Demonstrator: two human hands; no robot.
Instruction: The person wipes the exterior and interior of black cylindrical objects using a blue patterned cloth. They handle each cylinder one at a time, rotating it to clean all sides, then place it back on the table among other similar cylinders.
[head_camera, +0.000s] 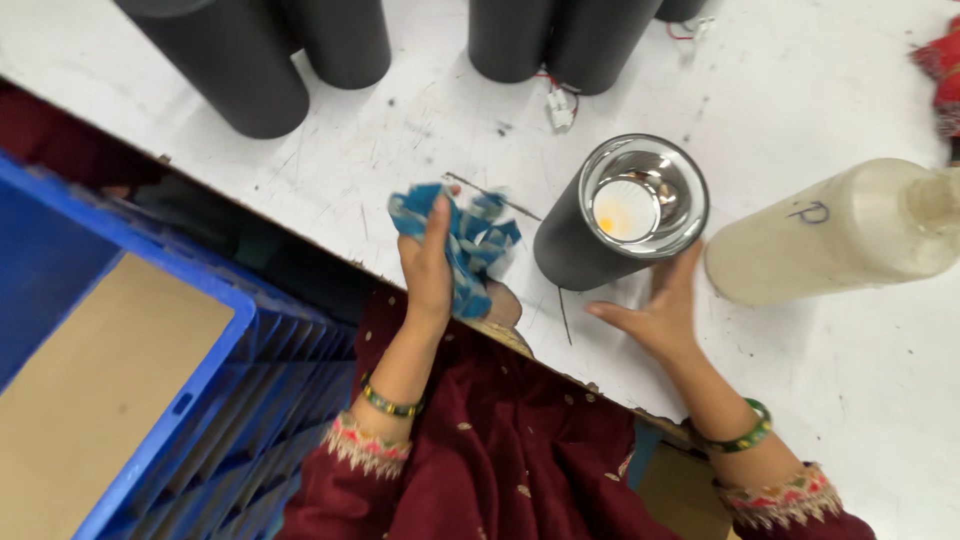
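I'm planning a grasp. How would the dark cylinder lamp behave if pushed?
The dark cylinder lamp stands upright and tall, so a high push would probably tip it. Its round wall suggests it would then roll. The shiny reflector looks easily smudged.

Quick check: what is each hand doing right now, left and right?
Left hand: closed, gripping a blue cloth.
Right hand: open, fingers spread beside the dark cylindrical lamp housing, holding nothing.
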